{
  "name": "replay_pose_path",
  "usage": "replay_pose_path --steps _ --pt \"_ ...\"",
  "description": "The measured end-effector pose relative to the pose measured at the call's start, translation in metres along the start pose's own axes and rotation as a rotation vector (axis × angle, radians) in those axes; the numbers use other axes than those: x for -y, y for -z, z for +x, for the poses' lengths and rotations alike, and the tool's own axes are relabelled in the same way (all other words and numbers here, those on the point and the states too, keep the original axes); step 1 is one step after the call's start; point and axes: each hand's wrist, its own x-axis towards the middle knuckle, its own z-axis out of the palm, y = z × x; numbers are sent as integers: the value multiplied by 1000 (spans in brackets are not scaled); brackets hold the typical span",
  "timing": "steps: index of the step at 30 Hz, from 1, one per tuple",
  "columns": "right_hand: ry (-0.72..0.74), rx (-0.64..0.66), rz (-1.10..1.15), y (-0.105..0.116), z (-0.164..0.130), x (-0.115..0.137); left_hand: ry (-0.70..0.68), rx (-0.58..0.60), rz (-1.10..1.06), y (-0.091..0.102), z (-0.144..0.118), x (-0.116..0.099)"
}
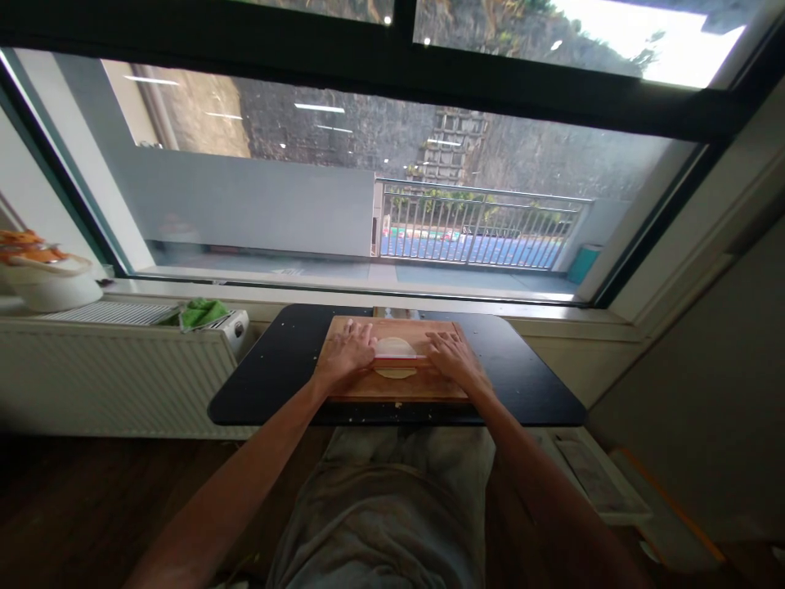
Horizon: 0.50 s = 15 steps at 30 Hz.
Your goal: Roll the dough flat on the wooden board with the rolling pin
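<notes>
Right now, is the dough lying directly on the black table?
No, the dough lies on the wooden board, which sits on the black table.

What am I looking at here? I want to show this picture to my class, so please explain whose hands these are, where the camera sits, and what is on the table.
There is no machine here, only a person. The camera is worn on the person's head and looks forward and down, so the two bare arms reaching away from you are their own. A wooden board lies on a small black table under a big window. On the board lies a flat round of dough. The left hand and right hand press flat on the ends of a rolling pin lying across the dough. On the radiator to the left sits a green cloth.
</notes>
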Motion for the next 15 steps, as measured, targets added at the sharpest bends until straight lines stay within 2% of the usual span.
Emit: replay_pose_path --steps 3,7,11,15 --pt "58 -76 -19 -3 -15 3 42 17 7 7 -17 -7" --pt "117 -98 -60 4 -30 10 8 -7 16 18 -33 -14" --pt "57 -34 -13 12 -28 14 23 -21 19 25 -32 -17" --pt "-31 26 59 10 -11 11 44 -46 -19 27 -20 -16"
